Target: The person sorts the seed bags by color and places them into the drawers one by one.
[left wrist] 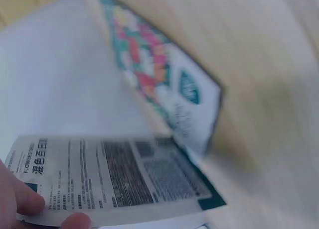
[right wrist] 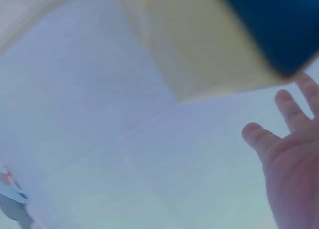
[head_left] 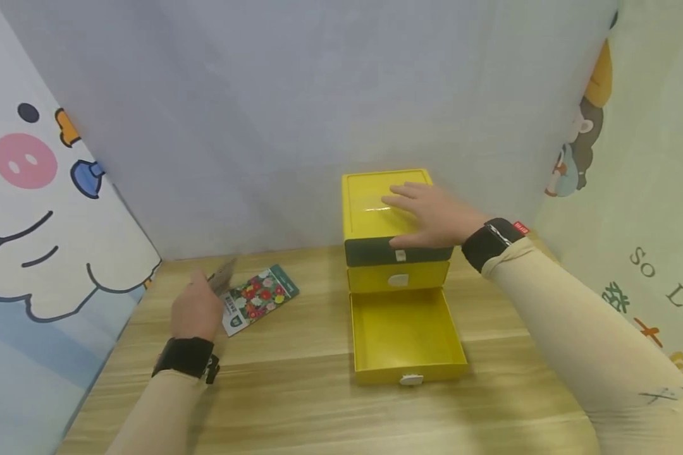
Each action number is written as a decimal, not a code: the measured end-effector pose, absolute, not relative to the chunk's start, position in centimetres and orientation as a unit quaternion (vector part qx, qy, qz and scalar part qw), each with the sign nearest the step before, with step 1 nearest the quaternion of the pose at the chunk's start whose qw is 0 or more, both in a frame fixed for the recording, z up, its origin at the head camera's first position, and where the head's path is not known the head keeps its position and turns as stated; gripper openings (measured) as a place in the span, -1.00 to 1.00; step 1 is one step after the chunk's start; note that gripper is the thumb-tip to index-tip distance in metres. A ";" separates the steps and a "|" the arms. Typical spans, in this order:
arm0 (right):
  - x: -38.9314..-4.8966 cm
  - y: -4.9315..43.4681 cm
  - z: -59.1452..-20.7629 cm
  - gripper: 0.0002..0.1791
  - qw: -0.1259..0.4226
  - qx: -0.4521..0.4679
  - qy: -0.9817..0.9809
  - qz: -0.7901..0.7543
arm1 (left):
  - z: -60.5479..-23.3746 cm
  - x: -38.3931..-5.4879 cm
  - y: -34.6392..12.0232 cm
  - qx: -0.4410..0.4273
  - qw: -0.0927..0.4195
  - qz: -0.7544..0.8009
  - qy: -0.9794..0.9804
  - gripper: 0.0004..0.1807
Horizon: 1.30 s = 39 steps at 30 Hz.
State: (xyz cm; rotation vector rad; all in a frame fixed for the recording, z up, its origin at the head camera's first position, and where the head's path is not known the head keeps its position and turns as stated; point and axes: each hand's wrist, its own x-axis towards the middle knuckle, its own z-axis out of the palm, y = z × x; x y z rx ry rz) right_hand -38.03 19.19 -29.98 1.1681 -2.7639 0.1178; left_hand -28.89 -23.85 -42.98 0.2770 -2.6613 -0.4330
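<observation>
My left hand (head_left: 196, 309) pinches a seed packet (left wrist: 119, 174) near one end, its printed text side facing the left wrist camera. Beside it on the table lies another flower seed packet (head_left: 260, 299), its colourful blossom picture facing up. On the right stands a small yellow drawer box (head_left: 358, 218) with a dark green top drawer front (head_left: 370, 251). Its bottom drawer (head_left: 406, 328) is pulled out, with nothing in it. My right hand (head_left: 432, 215), fingers straight and spread, is at the box's top, overlapping its right side in the head view.
The wooden table (head_left: 296, 398) runs back to a pale curtain (head_left: 262, 126). A cartoon-printed sheet (head_left: 45, 240) hangs on the left, and another printed sheet (head_left: 632, 221) on the right. A small red tag (head_left: 521, 227) shows behind the right wrist.
</observation>
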 end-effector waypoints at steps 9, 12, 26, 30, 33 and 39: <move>-37.7 21.4 -31.6 0.00 0.059 0.377 -0.923 0.049 | -40.6 -25.8 -22.2 0.007 0.339 -0.190 -0.921 -0.94; -37.8 21.6 -32.2 0.00 0.052 0.375 -0.923 0.065 | -40.3 -24.7 -21.0 -0.028 0.370 -0.207 -0.905 -0.91; -38.2 21.6 -32.8 -0.02 0.031 0.363 -0.926 0.102 | -38.5 -21.4 -15.6 -0.137 0.447 -0.287 -0.836 -0.79; -38.2 21.6 -32.9 -0.03 0.029 0.360 -0.926 0.107 | -38.4 -20.8 -14.6 -0.149 0.439 -0.333 -0.821 -0.79; -38.2 21.6 -32.9 -0.03 0.029 0.358 -0.927 0.109 | -38.6 -20.5 -14.2 -0.170 0.420 -0.370 -0.811 -0.78; -38.0 21.4 -32.8 -0.04 0.029 0.355 -0.928 0.106 | -38.8 -20.2 -13.6 -0.210 0.359 -0.465 -0.782 -0.70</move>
